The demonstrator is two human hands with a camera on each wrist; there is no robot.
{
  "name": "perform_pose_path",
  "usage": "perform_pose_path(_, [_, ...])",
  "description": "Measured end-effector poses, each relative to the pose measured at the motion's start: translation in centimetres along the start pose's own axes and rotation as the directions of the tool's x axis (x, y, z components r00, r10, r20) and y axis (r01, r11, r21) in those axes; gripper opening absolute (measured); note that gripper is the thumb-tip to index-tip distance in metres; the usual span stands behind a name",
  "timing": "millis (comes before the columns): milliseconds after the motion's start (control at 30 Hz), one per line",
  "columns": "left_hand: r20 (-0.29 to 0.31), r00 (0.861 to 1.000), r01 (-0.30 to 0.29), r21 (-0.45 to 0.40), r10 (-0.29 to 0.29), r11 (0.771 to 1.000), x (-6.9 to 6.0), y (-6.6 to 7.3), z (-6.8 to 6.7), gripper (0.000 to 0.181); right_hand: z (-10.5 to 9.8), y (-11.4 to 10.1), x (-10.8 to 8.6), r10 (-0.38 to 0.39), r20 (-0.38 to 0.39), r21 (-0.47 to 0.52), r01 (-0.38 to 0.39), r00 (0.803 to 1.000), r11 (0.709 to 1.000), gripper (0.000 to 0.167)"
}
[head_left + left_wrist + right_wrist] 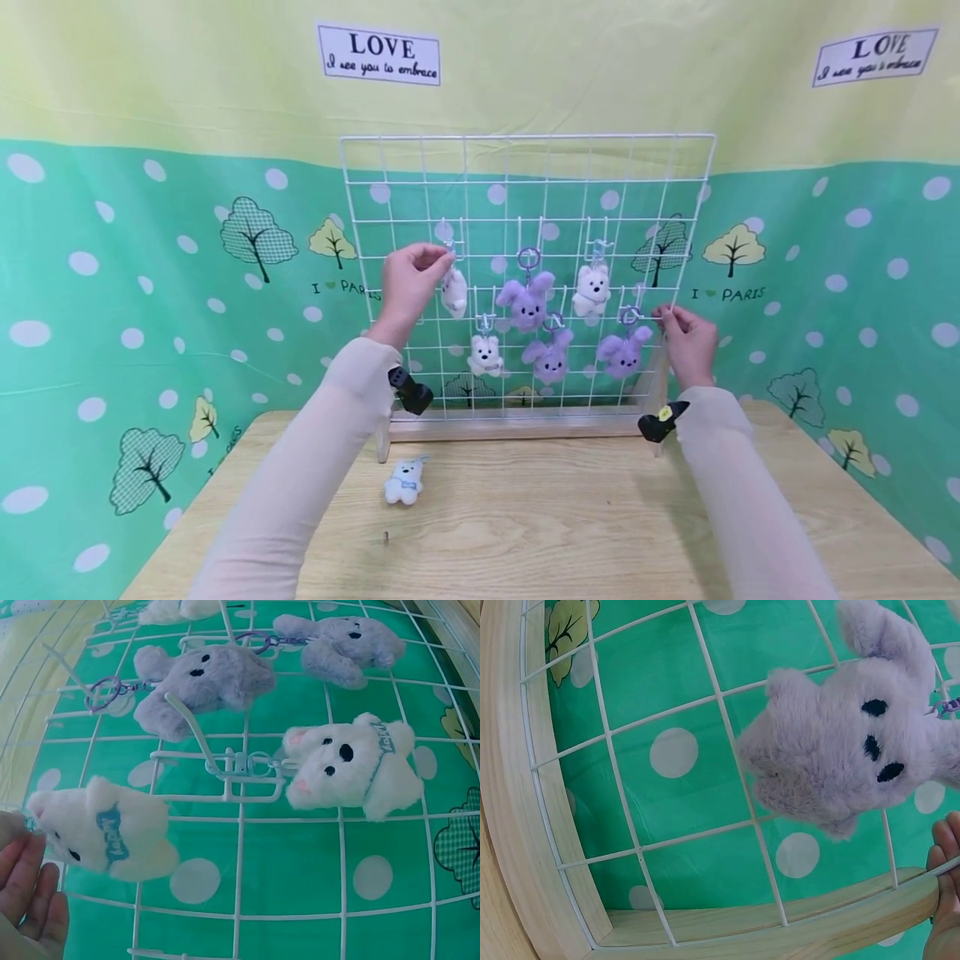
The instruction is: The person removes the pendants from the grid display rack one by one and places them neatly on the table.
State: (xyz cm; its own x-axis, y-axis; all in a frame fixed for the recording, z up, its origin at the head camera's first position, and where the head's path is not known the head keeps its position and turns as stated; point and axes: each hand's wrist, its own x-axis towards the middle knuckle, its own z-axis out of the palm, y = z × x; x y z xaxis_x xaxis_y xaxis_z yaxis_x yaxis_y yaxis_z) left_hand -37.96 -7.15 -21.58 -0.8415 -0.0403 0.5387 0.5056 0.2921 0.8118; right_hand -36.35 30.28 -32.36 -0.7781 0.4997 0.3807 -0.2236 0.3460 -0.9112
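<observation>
My left hand (412,287) pinches the top of a white plush bear keychain (453,293) at a hook on the upper left of a white wire grid rack (525,136). In the left wrist view this bear (142,832) wears a blue scarf, and my fingertips cover its clasp. My right hand (692,342) grips the rack's right edge, beside a purple plush bunny keychain (622,357). Two more purple bunnies (525,307) hang in the middle. Other white bears hang at lower left (486,358) and upper right (592,290).
Another white plush bear (405,483) lies on the wooden table (510,533), in front of the rack's left foot. A wooden base (517,428) supports the grid. Behind it hangs a green and yellow cloth (187,325) with dots and trees.
</observation>
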Motion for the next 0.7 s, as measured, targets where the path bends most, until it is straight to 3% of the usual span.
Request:
perform_pose_path(433, [0.016,0.999,-0.038,-0.032,0.039,0.999,-1.4,0.5,-1.2,0.022,-0.1,0.1,0.1,-0.007,0.012,0.0,0.007,1.0,1.0,0.038])
perform_pose_path(700, [0.045,0.999,0.017,-0.106,-0.012,0.994,-3.1,0.9,-1.9,0.024,0.0,0.1,0.0,-0.011,0.003,-0.005,0.011,1.0,1.0,0.038])
